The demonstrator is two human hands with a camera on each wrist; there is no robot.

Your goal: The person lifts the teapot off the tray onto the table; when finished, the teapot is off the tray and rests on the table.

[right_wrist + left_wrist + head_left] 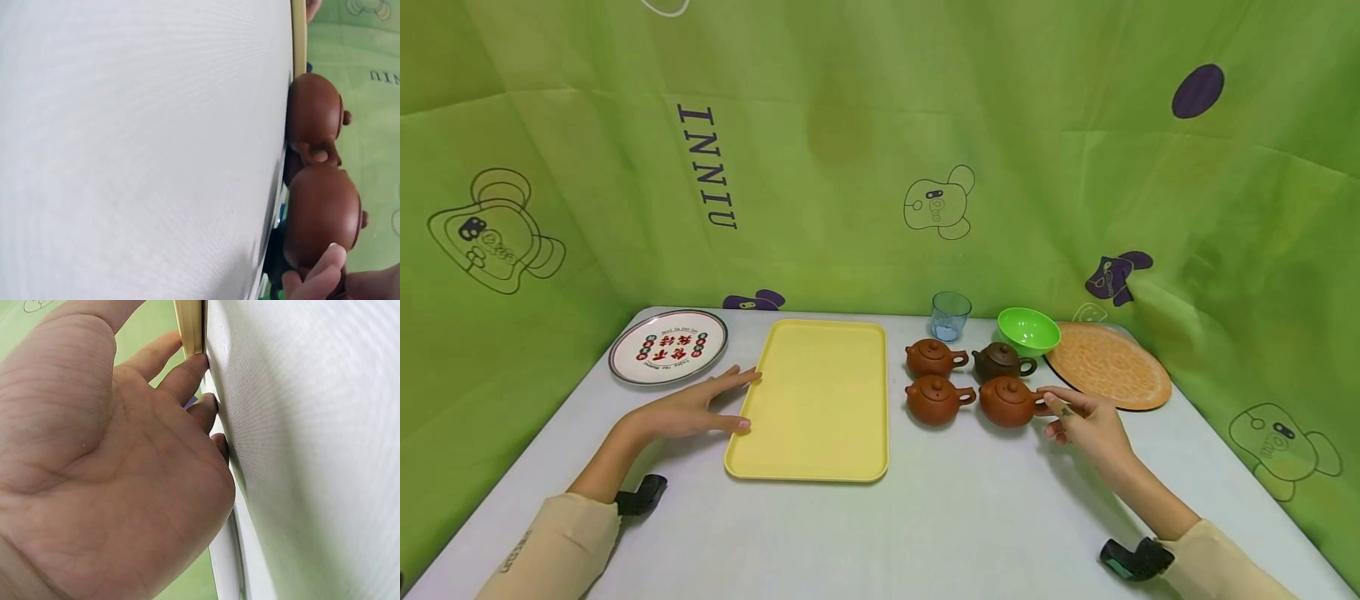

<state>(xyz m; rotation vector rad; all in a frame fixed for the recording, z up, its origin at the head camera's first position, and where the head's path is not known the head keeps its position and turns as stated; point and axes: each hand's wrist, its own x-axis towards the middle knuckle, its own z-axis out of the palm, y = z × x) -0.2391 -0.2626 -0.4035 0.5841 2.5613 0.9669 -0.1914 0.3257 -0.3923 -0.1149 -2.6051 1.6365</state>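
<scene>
My right hand (1092, 427) pinches the handle of a reddish-brown clay teapot (1007, 402), which stands on the table. In the right wrist view, fingertips (325, 275) are at the handle of that teapot (322, 215). To its left stands a similar teapot (934, 400), with another reddish-brown teapot (929, 358) behind. A dark brown teapot (999, 362) sits behind the held one. My left hand (688, 408) touches the left edge of a yellow rectangular tray (816, 400), fingers extended and thumb apart. The left wrist view shows fingertips at the tray's rim (189, 325).
An oval white plate with printed characters (668, 348) lies at the back left. Behind the teapots stand a clear bluish glass (951, 317) and a green bowl (1028, 332). At the right lies a round orange-brown mat (1108, 365). A green curtain (850, 167) surrounds the white table (940, 533).
</scene>
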